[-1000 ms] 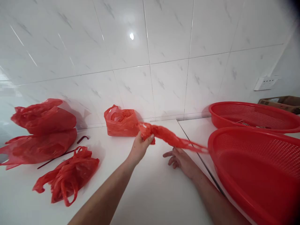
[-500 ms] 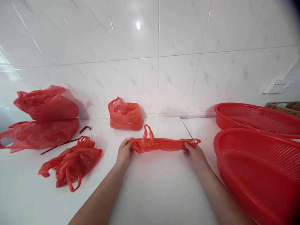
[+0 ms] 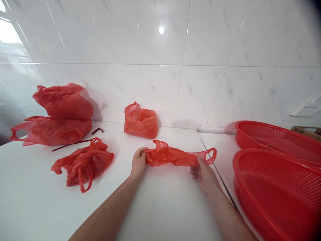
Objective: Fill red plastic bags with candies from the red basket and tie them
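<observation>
A red plastic bag is stretched sideways between my two hands, low over the white table. It is gathered into a long crumpled strip, with a handle loop standing out at its right end. My left hand pinches the bag's left end between thumb and fingers. At the other end, my right hand has its thumb on the bag near the loop, the fingers curled just below. Left of my hands lies a crumpled red bag with its handles bunched up.
Two stuffed red bags are stacked at the left, an upper bag on a lower bag. Another filled red bag stands by the tiled wall. Dark red strips lie on the table. Red baskets stand at the right.
The view has shifted a little. The bag between my hands is looser and more crumpled, its upper handle loop has folded down, and my right thumb has lifted further from the fingers.
</observation>
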Demonstrator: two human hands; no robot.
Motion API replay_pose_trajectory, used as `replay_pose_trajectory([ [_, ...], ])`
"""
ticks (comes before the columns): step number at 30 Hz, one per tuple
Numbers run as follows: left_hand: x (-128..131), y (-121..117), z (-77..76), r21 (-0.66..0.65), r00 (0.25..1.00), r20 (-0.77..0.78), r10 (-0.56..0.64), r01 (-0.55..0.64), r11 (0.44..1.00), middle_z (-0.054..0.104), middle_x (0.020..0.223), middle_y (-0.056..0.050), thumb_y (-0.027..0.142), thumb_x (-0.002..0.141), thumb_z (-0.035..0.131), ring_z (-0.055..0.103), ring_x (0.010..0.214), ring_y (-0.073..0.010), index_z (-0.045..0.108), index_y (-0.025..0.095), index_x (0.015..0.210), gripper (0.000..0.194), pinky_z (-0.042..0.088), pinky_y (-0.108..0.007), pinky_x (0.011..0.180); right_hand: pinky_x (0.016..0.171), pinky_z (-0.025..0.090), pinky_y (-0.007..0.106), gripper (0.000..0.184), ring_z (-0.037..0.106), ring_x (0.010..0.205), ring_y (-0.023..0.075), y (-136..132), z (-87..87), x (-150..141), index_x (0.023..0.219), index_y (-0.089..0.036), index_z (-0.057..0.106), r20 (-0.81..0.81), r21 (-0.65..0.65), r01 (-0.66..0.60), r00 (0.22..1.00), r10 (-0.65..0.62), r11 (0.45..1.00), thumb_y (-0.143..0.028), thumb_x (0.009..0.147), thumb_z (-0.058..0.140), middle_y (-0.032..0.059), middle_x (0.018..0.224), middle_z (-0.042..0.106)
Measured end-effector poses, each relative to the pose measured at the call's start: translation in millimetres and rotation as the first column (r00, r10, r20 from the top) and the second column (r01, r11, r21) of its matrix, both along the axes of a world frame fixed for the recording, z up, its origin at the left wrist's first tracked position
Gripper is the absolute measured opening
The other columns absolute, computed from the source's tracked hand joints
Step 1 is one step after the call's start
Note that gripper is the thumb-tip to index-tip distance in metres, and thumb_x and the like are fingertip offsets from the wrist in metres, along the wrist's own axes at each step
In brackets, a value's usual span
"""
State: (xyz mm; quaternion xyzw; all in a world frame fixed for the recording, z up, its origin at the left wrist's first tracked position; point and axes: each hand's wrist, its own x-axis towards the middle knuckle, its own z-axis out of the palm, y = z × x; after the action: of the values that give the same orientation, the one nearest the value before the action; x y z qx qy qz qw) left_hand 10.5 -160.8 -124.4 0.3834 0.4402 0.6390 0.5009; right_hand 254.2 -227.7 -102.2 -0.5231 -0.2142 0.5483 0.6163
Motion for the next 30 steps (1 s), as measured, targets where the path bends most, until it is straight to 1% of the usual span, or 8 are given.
replay_pose_trajectory([
  [5,2.5,-6.6,5.7,0.033,1.000,-0.029,-0.011,0.012,0.999,0.061,0.067,0.001,0.038,0.073,0.059,0.051,0.056,-0.0111,0.058,0.019,0.075,0.019,0.041,-0.023,0.054,0.042,0.039,0.021,0.035,0.054,0.051,0.0111,-5.3,3.8,-6.4,0.073,-0.022,0.047,-0.153,0.040,0.034,0.988,-0.027,0.999,-0.048,0.068,0.070,-0.0007,0.063,0.059],
  [9,6.5,-12.1,10.6,0.040,0.996,-0.066,-0.053,0.056,0.998,0.053,0.057,0.003,0.043,0.075,0.058,0.046,0.050,-0.0106,0.055,0.019,0.065,0.026,0.036,-0.023,0.050,0.049,0.042,0.024,0.032,0.055,0.059,0.0133,-14.5,7.9,-20.8,0.071,-0.021,0.049,0.156,0.165,-0.100,0.985,0.074,0.981,-0.050,0.074,0.062,0.0006,0.068,0.057],
  [14,11.6,-17.0,13.9,0.051,0.980,-0.053,-0.191,0.193,0.980,0.051,0.054,0.004,0.045,0.074,0.060,0.044,0.047,-0.0104,0.052,0.019,0.061,0.030,0.035,-0.023,0.048,0.080,0.046,0.033,0.026,0.054,0.097,0.0221,-25.3,11.6,-44.0,0.096,-0.024,0.056,0.775,0.275,-0.205,0.625,-0.090,0.939,-0.037,0.074,0.062,0.0055,0.103,0.060],
  [18,11.5,-17.2,10.6,0.070,0.976,-0.056,-0.211,0.215,0.974,0.052,0.054,0.003,0.046,0.075,0.060,0.045,0.048,-0.0107,0.054,0.019,0.061,0.032,0.036,-0.023,0.049,0.062,0.042,0.030,0.010,0.052,0.068,0.0180,-24.4,4.0,-48.5,0.071,-0.023,0.052,0.888,0.107,-0.393,0.451,0.090,0.913,-0.031,0.075,0.056,0.0006,0.072,0.057],
  [22,4.5,-9.6,6.0,0.027,0.981,0.113,-0.154,0.152,0.988,0.058,0.061,0.001,0.048,0.077,0.058,0.054,0.054,-0.0128,0.057,0.018,0.067,0.032,0.043,-0.025,0.055,0.053,0.032,0.027,0.018,0.041,0.057,0.0146,-25.8,3.3,-46.6,0.065,-0.023,0.040,0.857,0.065,-0.499,0.471,0.207,0.864,-0.030,0.078,0.049,-0.0022,0.062,0.045],
  [26,-5.9,-0.9,10.9,-0.091,0.882,0.448,-0.145,0.206,0.974,0.062,0.069,-0.002,0.039,0.079,0.057,0.060,0.063,-0.0145,0.057,0.018,0.072,0.022,0.049,-0.027,0.063,0.054,0.030,0.024,0.018,0.041,0.065,0.0135,-30.4,12.4,-46.0,0.065,-0.022,0.034,0.795,0.100,-0.630,0.516,0.319,0.770,-0.023,0.076,0.049,-0.0017,0.074,0.049],
  [28,-9.1,-0.6,16.7,-0.029,0.852,0.470,-0.230,0.276,0.961,0.063,0.078,-0.004,0.036,0.078,0.055,0.062,0.071,-0.0168,0.058,0.018,0.077,0.018,0.050,-0.030,0.067,0.055,0.029,0.024,0.019,0.039,0.065,0.0128,-31.9,15.6,-47.6,0.064,-0.021,0.032,0.799,0.094,-0.674,0.490,0.349,0.733,-0.019,0.073,0.048,-0.0020,0.075,0.048],
  [30,-9.6,-4.0,23.1,0.021,0.911,0.347,-0.224,0.231,0.973,0.064,0.089,-0.006,0.038,0.078,0.055,0.062,0.082,-0.0203,0.059,0.019,0.085,0.020,0.049,-0.032,0.071,0.055,0.029,0.024,0.020,0.038,0.064,0.0123,-32.3,16.3,-49.8,0.063,-0.021,0.031,0.820,0.079,-0.679,0.461,0.341,0.730,-0.017,0.073,0.048,-0.0026,0.073,0.045],
])
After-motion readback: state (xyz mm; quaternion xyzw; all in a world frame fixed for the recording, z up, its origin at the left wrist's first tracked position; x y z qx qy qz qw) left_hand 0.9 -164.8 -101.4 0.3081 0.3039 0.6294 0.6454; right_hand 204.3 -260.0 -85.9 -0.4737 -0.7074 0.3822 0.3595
